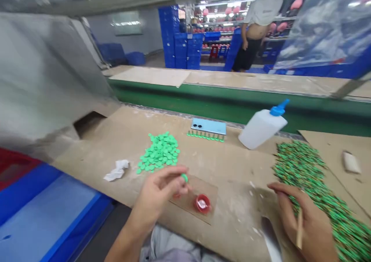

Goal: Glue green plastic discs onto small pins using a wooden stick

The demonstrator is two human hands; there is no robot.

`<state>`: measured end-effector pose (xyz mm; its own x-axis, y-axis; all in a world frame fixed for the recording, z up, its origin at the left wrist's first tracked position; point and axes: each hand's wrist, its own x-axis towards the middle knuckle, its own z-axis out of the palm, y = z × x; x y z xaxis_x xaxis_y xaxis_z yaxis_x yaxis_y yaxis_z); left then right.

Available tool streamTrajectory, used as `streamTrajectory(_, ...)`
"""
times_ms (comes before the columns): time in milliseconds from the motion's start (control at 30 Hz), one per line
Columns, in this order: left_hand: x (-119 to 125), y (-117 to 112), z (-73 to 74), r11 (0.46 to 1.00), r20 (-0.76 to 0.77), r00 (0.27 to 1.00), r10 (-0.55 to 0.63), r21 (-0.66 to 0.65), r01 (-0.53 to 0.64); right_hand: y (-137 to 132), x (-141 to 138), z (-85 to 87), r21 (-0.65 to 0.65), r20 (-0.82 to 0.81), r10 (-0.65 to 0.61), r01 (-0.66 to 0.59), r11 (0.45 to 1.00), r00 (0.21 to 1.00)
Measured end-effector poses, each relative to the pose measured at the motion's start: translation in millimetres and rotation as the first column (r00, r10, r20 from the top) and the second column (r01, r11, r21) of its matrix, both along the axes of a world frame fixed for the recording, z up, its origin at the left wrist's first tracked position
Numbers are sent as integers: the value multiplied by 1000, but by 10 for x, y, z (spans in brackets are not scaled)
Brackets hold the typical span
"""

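Note:
My left hand is closed, with a small green disc pinched between thumb and fingertips. Just right of it, a red cap holding something whitish stands on a brown cardboard piece. Another red thing beneath my left fingers is mostly hidden. My right hand is curled around a thin wooden stick, whose far end I cannot make out. It lies at the left edge of a heap of thin green pieces. A metal blade rests left of this hand.
A pile of green discs and crumpled tissue lie to the left. A light blue phone sits behind a row of small green pieces. A white bottle stands tilted at the back. Beyond the green ledge stands a person.

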<state>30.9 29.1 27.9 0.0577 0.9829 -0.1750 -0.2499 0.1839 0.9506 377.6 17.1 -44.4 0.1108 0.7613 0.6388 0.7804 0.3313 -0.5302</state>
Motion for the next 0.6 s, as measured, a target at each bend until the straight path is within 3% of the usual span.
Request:
streamTrajectory(100,463,-390,-131,973,110,968,-227,-11,230,-232,-29,125,-13,35,70,-69,998,997)
streamTrajectory(133,610,-494,-199,959,107,955,-277,-37,282,-339,-95,179,-46,0,164,-164,985,987)
streamTrajectory(233,925,-693,-434,956,-106,951,-292,-30,291,-671,-356,305,-124,18,450,-444,887,893)
streamTrajectory(367,1033,-757,-633,957,-224,931,-287,-22,290,-942,-575,245,-223,-25,445,-439,870,895)
streamTrajectory(600,1040,-777,-624,953,-233,925,-301,-54,297,-908,-602,117,-237,106,378,-346,908,920)
